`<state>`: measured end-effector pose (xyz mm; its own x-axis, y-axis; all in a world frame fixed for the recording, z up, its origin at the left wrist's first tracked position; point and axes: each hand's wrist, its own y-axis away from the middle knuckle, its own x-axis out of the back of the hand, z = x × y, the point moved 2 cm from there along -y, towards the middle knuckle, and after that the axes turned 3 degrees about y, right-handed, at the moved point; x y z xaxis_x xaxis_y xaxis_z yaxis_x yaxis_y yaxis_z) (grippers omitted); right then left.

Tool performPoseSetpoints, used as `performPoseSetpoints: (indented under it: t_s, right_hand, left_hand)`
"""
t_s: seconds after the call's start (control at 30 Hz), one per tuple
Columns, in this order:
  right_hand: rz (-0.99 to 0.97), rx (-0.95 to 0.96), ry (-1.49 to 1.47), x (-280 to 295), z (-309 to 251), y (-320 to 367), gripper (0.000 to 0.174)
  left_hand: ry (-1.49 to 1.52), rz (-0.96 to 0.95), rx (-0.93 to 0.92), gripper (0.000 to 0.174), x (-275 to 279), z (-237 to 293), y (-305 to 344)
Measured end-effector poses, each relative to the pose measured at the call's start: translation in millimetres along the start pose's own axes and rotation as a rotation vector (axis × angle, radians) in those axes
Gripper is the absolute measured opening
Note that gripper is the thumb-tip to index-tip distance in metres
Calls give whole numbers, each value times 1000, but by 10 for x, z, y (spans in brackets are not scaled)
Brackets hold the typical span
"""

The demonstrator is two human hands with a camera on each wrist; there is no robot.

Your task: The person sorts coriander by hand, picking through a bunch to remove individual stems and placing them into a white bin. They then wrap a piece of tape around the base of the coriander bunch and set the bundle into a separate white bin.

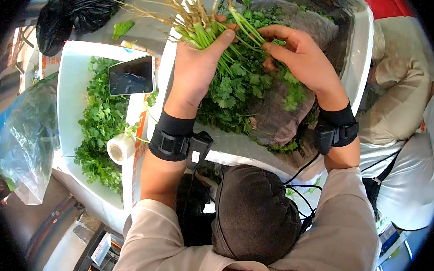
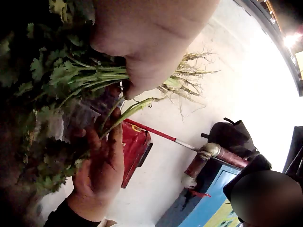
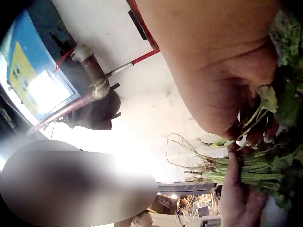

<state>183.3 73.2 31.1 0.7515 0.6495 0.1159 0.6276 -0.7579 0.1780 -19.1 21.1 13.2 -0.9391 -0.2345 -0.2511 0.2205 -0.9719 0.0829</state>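
Note:
In the head view my left hand (image 1: 196, 65) grips a bunch of cilantro (image 1: 204, 38) by its stems, with pale stringy roots pointing away from me and leaves hanging over the box. My right hand (image 1: 301, 55) pinches a separate cilantro stalk (image 1: 244, 25) between thumb and fingers, just right of the bunch. From the left wrist view, that stalk (image 2: 124, 115) slants up from the right hand (image 2: 102, 165) towards the left thumb. The right wrist view shows the bunch's stems (image 3: 222, 170) beside the left hand (image 3: 241, 201); the right fingertips are partly hidden there.
Under my hands stands a white foam box (image 1: 367, 44) containing cilantro and a dark, damp-looking wrap (image 1: 284, 115). Left of it, another white box (image 1: 69, 74) holds more cilantro (image 1: 98, 122). A phone (image 1: 131, 77) and a film roll (image 1: 120, 148) lie on its edge. Someone (image 1: 396, 96) sits at right.

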Motion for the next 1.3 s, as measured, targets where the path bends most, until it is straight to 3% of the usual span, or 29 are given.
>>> performPoseSetpoints:
  t_s: [0.23,0.67,0.93,1.13,1.2,1.3]
  right_hand:
    - [-6,-48,18,-13,-53,11,29]
    - [303,51,200,403,52,1,26]
    - [496,81,62,419,-13,0,25]
    - [301,47,119,330,36,-21,25]
    - [296,42,115,267,-1,-15,23]
    - [262,38,214,178,11,-20,20]
  left_hand:
    - [-123,9,6,18,-12,23,3]
    - [-326,80,-8,16,96,-26,-49]
    - [-277,86,-39,20,89,-86,-49]
    - [-364,55,-51,26,25,30,-21]
    - [-151,18,68,28,0,40,-6]
    - [46,-34,54,31,-42,82,7]
